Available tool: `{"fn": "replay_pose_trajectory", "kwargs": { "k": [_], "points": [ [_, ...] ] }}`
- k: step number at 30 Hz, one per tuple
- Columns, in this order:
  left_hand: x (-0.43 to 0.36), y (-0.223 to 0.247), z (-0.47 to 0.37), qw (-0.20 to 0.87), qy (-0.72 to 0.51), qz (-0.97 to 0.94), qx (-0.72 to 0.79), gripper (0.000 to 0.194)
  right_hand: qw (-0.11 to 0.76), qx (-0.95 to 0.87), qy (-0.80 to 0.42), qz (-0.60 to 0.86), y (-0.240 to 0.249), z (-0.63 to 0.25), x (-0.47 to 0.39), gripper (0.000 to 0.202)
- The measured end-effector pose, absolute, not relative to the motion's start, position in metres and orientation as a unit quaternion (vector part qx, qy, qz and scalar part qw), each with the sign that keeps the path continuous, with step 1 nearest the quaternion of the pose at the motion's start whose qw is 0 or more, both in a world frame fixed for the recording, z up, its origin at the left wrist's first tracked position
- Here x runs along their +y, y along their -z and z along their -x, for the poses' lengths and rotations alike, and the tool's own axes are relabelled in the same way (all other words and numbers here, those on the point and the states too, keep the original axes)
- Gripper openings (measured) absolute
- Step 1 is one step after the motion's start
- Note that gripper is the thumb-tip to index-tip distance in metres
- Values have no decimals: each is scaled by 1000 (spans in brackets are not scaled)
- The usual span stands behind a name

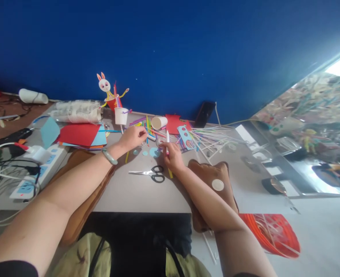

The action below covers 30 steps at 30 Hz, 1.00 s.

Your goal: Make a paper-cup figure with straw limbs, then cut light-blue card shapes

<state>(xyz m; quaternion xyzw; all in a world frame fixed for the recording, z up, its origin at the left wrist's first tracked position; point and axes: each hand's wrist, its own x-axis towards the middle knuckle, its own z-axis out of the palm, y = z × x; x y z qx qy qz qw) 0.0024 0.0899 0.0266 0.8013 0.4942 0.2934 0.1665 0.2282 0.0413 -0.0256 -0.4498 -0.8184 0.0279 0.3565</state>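
My right hand is closed around a white and pink marker that points up. To its left, my left hand has its fingers pressed together over the craft pieces; what they hold, if anything, is too small to make out. Light blue paper circles lie between the hands, with a small white ring-like piece by the right fingertips. Black-handled scissors rest on the table nearer my body. A light blue card with round holes is right of the marker.
A paper cup lies on its side behind the hands. At the back left stand a white cup and a rabbit figure. Pipe cleaners spread rightward. A power strip is left, brown cushions lie under both forearms.
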Motion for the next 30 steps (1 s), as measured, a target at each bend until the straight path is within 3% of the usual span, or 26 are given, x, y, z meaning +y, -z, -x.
{"fn": "replay_pose_trajectory", "kwargs": {
  "k": [3,10,16,20,30],
  "points": [
    [93,-43,-4,149,-239,-806,520,25,370,-815,-32,446,25,-226,39,21],
    [70,-70,-13,88,16,-877,472,13,368,-815,-38,446,25,-226,35,28],
    [15,-29,-22,-24,59,-894,444,27,379,-816,-54,433,28,-226,36,32],
    [0,2,-28,-86,3,-909,408,30,390,-814,-63,426,28,-224,35,28],
    [15,20,-27,-60,-35,-921,383,25,396,-814,-56,421,22,-223,32,35]
  ]
}}
